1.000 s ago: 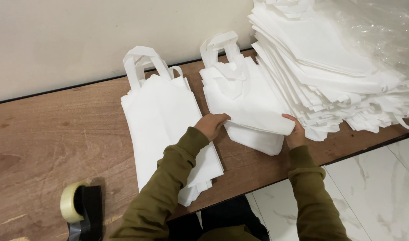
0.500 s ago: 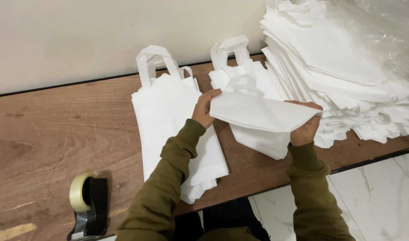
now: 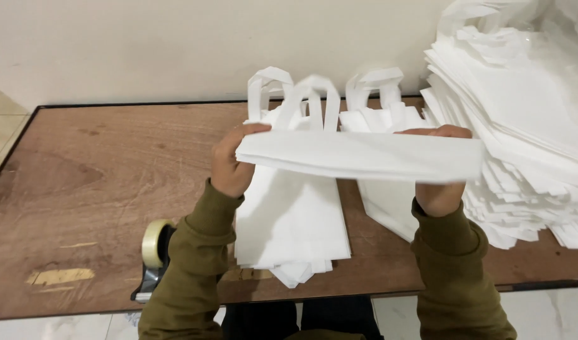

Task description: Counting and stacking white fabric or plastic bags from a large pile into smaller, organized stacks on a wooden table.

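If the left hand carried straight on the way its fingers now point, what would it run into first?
The left hand grips one end of the folded white bag, fingers pointing rightward along it. Going on that way, it would probably meet the right hand at the other end first, though depth is unclear.

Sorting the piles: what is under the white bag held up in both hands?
Under the held bag lie two piles of white bags on the wooden table. Its fold covers their upper parts, and the right pile mostly.
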